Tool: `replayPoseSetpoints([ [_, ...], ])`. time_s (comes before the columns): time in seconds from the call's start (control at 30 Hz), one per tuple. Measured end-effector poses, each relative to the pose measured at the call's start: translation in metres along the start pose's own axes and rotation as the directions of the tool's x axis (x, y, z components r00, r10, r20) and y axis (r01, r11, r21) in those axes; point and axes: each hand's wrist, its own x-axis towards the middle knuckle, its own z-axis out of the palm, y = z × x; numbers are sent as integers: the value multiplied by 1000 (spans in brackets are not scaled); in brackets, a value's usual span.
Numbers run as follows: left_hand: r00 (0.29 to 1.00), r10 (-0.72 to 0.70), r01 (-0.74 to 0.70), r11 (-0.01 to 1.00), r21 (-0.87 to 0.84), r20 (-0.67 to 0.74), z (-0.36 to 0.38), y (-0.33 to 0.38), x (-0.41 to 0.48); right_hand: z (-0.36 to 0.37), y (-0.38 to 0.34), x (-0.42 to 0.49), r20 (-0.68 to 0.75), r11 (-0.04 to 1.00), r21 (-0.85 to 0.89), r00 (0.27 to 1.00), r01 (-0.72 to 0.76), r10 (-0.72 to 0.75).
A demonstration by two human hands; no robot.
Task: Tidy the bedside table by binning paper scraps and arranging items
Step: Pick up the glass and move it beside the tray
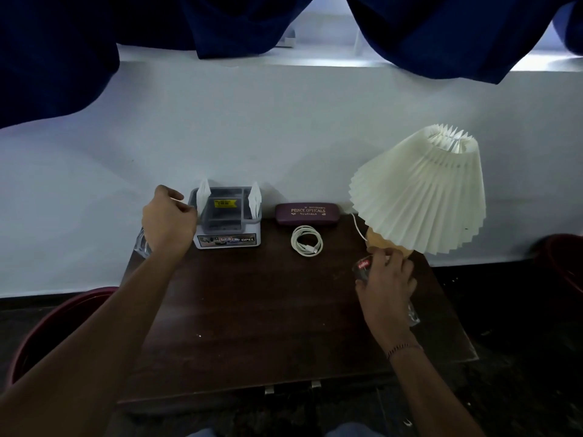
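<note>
We take the grey organiser box (227, 227) as our fixed point; it stands at the back of the dark tabletop (252, 310), close to the white wall.

The left hand (168, 220) is just left of the box, at the height of its rim. Its fingers (188, 209) are curled in, and the tip of the nearest one comes to the left wall of the box. We cannot tell if they pinch something or only touch the wall. Two white paper pieces stand upright in the box, one (203, 192) at its left end, just beside these fingers, and one (255, 199) at its right end. Under the left wrist, left of the box and at the table edge, lies something of clear plastic (142, 244); we cannot say what it is.

The right hand (386, 280) is far right of the box and nearer to us. Its fingers are closed around a clear wrapper (362, 268) with a red "cello" label. The labelled end comes out on the thumb side, toward the box, and the other end shows below the hand on the far side.

Right of the box, against the wall, lies a maroon spectacle case (307, 213). In front of the case is a coiled white cable (306, 240). Further right stands a lamp (419, 190) with a pleated white shade, tilted; the right hand is just in front of its base.

On the floor, well left of the box, we see a maroon bin (47, 326), and a second one (564, 266) is far right.
</note>
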Motion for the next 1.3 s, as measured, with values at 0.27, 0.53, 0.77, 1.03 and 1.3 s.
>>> replayPoseSetpoints([
  [0.27,993,-93,88,994,-68,-77,-23,5,-23,-4,3,1,32,1000,-3,999,-13,13],
  [0.53,987,-152,137,963,-232,-46,-33,8,-93,-3,10,6,150,990,64,982,-126,115],
  [0.77,925,-29,190,899,-396,378,-10,15,-153,-12,-4,-2,163,970,241,987,-36,-4],
  [1.03,773,49,113,970,-213,632,-10,27,-158,-25,-84,-22,77,777,625,985,72,-153],
  [1.3,945,89,-53,992,-118,316,-49,12,-111,-33,-149,-42,39,534,815,899,224,-436],
])
